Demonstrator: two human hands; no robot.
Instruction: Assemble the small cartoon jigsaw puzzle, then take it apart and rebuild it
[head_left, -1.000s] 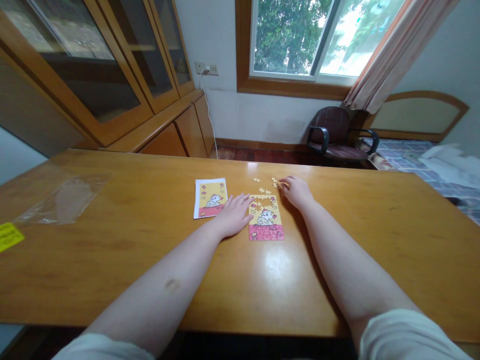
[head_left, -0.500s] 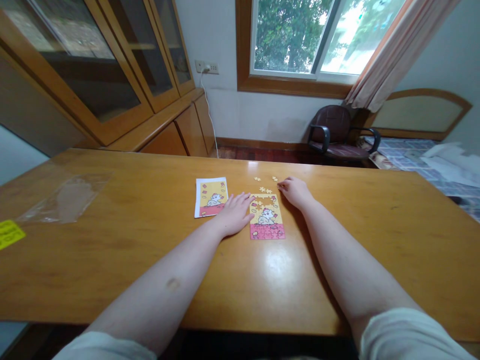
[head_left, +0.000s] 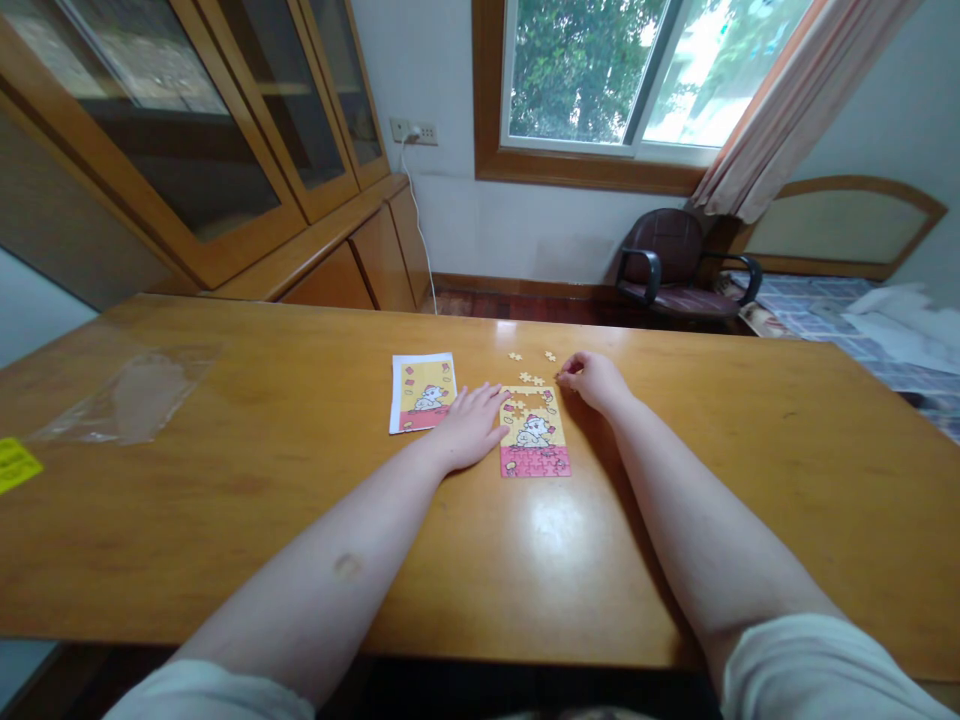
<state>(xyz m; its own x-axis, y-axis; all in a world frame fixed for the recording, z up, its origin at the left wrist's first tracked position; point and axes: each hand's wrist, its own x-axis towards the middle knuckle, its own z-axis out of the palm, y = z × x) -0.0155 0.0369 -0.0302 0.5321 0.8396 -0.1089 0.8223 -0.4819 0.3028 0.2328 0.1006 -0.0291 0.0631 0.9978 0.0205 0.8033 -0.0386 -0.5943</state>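
Jigsaw puzzle [head_left: 535, 460] on table [head_left: 450, 560], mid-scene, mostly done by the look of it: pink near strip joined, white animal in middle filled in, thin far border apparently in too. Left to fill, prob.: ragged gap just inside far border, wood showing thru. Approx. four loose pcs [head_left: 526, 378] beyond far edge, two close together, two farther off; poss. more hidden by R hand [head_left: 596, 380], so exact count n/a.

R hand just right of loose pcs, thumb & index drawn together as if pinching; can't tell if pc held, too small. L hand [head_left: 471, 428] flat, fingers loosely spread, nothing grasped, tips at puzzle's far-left corner, prob. steadying. Printed sheet [head_left: 416, 385] w/ similar design left of puzzle, partly behind L hand. Clear plastic bag [head_left: 146, 395] well left, yellow label [head_left: 16, 465] nearer.
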